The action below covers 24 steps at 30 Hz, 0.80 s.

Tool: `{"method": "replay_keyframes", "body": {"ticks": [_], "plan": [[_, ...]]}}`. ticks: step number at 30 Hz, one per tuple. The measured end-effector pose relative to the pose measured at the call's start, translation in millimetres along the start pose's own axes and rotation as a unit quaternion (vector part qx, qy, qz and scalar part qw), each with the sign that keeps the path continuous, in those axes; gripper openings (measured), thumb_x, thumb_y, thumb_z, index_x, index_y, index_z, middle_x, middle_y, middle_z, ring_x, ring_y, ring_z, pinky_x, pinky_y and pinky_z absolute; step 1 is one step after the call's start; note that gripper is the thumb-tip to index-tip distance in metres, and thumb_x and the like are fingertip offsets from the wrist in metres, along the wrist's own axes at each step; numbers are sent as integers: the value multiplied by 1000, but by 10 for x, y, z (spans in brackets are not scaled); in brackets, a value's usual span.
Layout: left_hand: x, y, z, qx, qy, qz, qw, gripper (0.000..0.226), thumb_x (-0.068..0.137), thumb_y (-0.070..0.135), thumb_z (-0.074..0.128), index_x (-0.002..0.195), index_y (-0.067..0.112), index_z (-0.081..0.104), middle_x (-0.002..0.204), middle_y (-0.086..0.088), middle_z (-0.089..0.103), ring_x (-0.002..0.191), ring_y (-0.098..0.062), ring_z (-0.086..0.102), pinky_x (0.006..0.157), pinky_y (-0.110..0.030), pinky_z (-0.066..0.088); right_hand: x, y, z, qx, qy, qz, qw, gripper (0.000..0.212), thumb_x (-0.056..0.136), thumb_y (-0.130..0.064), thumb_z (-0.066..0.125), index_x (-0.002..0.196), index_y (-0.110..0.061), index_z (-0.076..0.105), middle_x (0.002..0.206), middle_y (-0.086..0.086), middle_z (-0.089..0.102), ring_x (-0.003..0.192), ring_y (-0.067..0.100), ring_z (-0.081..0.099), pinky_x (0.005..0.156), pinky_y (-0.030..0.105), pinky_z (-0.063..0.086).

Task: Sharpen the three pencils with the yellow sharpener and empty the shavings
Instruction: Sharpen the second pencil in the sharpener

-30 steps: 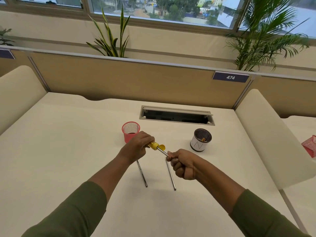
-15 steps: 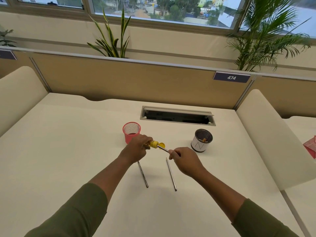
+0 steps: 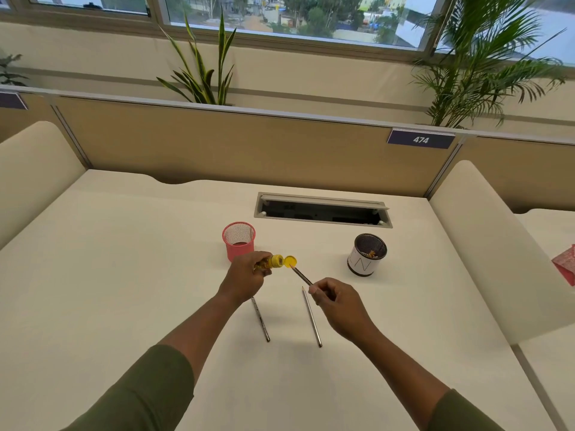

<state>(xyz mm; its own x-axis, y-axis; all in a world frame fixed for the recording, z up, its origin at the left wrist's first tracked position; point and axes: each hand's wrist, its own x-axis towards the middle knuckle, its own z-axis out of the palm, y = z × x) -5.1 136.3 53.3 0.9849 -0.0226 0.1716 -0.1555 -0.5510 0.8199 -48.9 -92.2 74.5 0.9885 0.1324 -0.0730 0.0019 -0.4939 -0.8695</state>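
The left hand [image 3: 249, 276] is curled round the yellow sharpener [image 3: 275, 261], holding it off the desk [image 3: 124, 290] at about 12 o'clock from the middle of the view, with its small round lid [image 3: 291, 261] flipped open beside the mouth. The right hand [image 3: 334, 298] pinches the held pencil [image 3: 301, 275] near its middle, fingers closed on the shaft, tip just at the sharpener, toward 10 o'clock from that hand; whether the tip is inside the hole cannot be told. Two more pencils lie on the desk below the hands: the left pencil [image 3: 260, 320] at 6 o'clock from the left hand and the right pencil [image 3: 312, 317] just beside the right hand. All of these look light and stiff; the thin shafts are smooth and apt to roll, and the points are probably brittle, so a grip close to the sharpener, with gentle turning, seems best. The sharpener's barrel seems to hold shavings, so keeping it level matters. A black mesh cup [image 3: 367, 255] at 2 o'clock already holds some scraps, and a pink mesh cup [image 3: 239, 241] stands at 12 o'clock behind the left hand.
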Motion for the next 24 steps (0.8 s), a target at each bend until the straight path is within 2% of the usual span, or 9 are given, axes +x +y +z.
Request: {"method": "replay_keyframes", "body": {"ticks": [2, 6, 11, 15, 19, 24], "plan": [[-12, -12, 18, 2, -4, -5, 1000, 42, 75, -19, 51, 100, 9, 69, 83, -4, 65, 72, -10, 65, 72, -19, 55, -14, 19, 15, 13, 4, 1, 1000, 13, 89, -31, 65, 76, -26, 66, 60, -17, 61, 56, -1, 51, 54, 8, 38], [-25, -13, 46, -14, -11, -12, 1000, 40, 75, -18, 52, 99, 8, 70, 84, -5, 66, 74, -16, 66, 77, -33, 59, -12, 30, 32, 21, 9, 7, 1000, 12, 87, -33, 68, 79, -25, 66, 65, -11, 64, 58, -1, 53, 55, 9, 39], [-29, -4, 60, -18, -19, -17, 1000, 40, 76, -16, 54, 104, 9, 69, 89, -6, 67, 78, -19, 67, 79, -41, 60, 1, 35, 29, 6, 24, 9, 1000, 12, 83, -34, 72, 77, -26, 66, 65, -11, 63, 58, -1, 53, 54, 9, 40], [-38, 4, 62, -12, -26, -10, 1000, 42, 76, -17, 54, 104, 10, 69, 89, -3, 66, 80, -16, 67, 78, -40, 60, 8, 28, 21, -26, 39, 1, 999, 11, 81, -35, 72, 75, -29, 65, 68, -12, 63, 58, -2, 52, 53, 9, 38], [-47, 2, 59, -1, -39, -5, 999, 41, 75, -18, 53, 103, 8, 68, 89, -4, 66, 81, -20, 67, 79, -40, 60, 14, 6, 7, -62, 45, -14, 997, 11, 81, -36, 72, 75, -31, 63, 69, -13, 62, 62, -4, 52, 53, 11, 34], [-55, 14, 39, 18, -54, 5, 998, 42, 74, -19, 54, 102, 9, 69, 92, -7, 66, 80, -21, 66, 77, -31, 60, 23, -36, -24, -164, 55, -48, 984, 10, 82, -42, 70, 83, -34, 64, 73, -15, 60, 64, 3, 53, 54, 19, 36]]}}
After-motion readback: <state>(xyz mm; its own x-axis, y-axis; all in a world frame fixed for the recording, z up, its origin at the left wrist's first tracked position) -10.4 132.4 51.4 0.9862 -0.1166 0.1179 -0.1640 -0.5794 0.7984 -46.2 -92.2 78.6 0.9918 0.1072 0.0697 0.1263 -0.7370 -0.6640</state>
